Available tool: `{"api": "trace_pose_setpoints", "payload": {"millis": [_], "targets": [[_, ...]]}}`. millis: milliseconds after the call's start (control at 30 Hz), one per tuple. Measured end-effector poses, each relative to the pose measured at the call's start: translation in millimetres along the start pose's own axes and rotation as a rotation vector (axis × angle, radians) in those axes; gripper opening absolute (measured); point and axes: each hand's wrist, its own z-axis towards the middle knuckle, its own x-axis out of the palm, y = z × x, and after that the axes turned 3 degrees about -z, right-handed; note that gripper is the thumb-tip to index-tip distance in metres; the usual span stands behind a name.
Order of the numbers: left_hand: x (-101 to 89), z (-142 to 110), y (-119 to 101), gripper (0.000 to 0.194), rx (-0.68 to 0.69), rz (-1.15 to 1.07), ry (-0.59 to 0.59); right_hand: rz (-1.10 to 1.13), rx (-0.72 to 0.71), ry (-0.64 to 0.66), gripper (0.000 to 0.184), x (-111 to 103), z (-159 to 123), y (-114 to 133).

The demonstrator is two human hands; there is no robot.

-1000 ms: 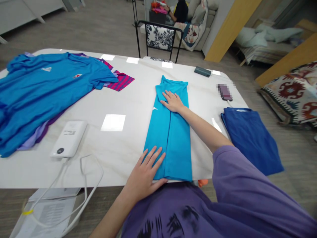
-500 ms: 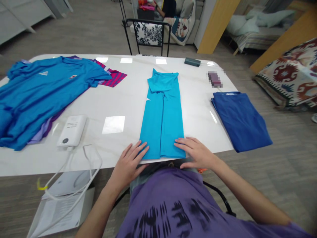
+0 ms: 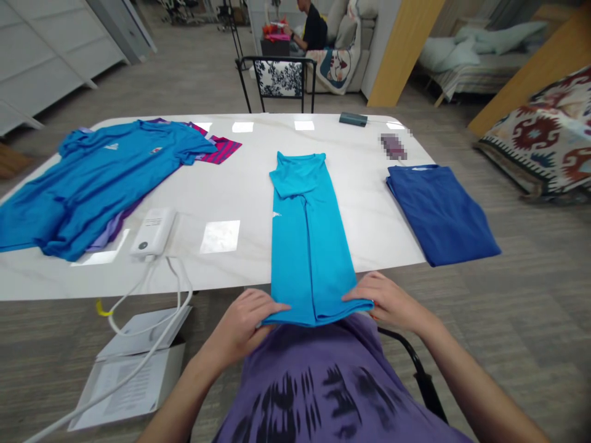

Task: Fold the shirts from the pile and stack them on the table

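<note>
A turquoise T-shirt [image 3: 295, 246], folded into a long strip with one sleeve laid across its far end, runs lengthwise toward me over the table's near edge. My left hand [image 3: 247, 320] grips the left corner of its hem, thumb beneath and fingers on top. At the right hem corner my right hand [image 3: 390, 301] pinches the cloth the same way. The hem is lifted off the table and hangs just in front of my purple shirt. To the right lies a folded dark blue garment [image 3: 441, 212], its near part past the table edge.
Spread blue T-shirt [image 3: 111, 178] covers other garments on the white table's [image 3: 249, 191] left. A white power bank [image 3: 154, 231] with cables sits nearby. A dark case [image 3: 353, 119] and a blurred-out object [image 3: 393, 146] lie far right. Beyond stand a chair [image 3: 279, 77] and a seated person [image 3: 314, 27].
Both hands have gone from lying flat by the hem to gripping its corners. The T-shirt's near end is pulled toward me, past the table edge. The view has shifted somewhat.
</note>
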Motion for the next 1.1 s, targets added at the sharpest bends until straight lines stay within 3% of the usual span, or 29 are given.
{"api": "trace_pose_setpoints", "payload": {"millis": [67, 133, 200, 267, 333, 400, 500, 600, 700, 767, 900, 1000, 1100], "targets": [[-12.8, 0.7, -28.1, 0.04, -0.016, -0.164, 0.035, 0.15, 0.012, 0.116, 0.031, -21.9, -11.8, 18.6], [-28.3, 7.8, -48.8, 0.04, -0.051, -0.248, 0.002, 0.238, 0.018, 0.151, 0.031, -46.4, -15.1, 34.2], [-45.0, 25.2, -56.9, 0.036, -0.106, -0.257, -0.087, 0.25, 0.037, 0.086, 0.032, -73.6, -5.1, 42.6], [-62.1, 55.4, -50.0, 0.027, -0.189, -0.223, -0.225, 0.205, 0.1, -0.039, 0.031, -103.4, 21.2, 40.1], [-79.2, 97.8, -27.5, 0.021, -0.261, -0.172, -0.406, 0.141, 0.169, -0.188, 0.029, -133.9, 63.0, 23.2], [-95.3, 148.5, 9.6, 0.024, -0.278, -0.137, -0.587, 0.103, 0.203, -0.322, 0.034, -160.8, 116.3, -9.4], [-111.6, 225.1, 85.3, 0.036, -0.279, -0.126, -0.661, 0.087, 0.238, -0.419, 0.045, -183.9, 201.6, -79.7], [-109.3, 280.4, 162.3, 0.042, -0.396, -0.008, -0.601, -0.042, 0.34, -0.486, 0.045, -178.4, 269.6, -149.6], [-87.6, 301.9, 212.6, 0.063, -0.533, 0.223, -0.507, -0.268, 0.447, -0.521, 0.06, -150.8, 303.7, -194.2], [-68.8, 301.5, 227.9, 0.071, -0.528, 0.319, -0.421, -0.373, 0.488, -0.457, 0.067, -128.5, 309.9, -208.3], [-40.2, 291.1, 238.1, 0.072, -0.493, 0.339, -0.256, -0.434, 0.536, -0.334, 0.077, -95.2, 308.3, -217.5], [-32.3, 287.4, 245.7, 0.073, -0.514, 0.312, -0.21, -0.439, 0.591, -0.339, 0.089, -88.2, 307.5, -220.1], [-33.7, 286.7, 255.1, 0.078, -0.546, 0.292, -0.293, -0.45, 0.676, -0.382, 0.098, -94.8, 304.9, -220.9]]}}
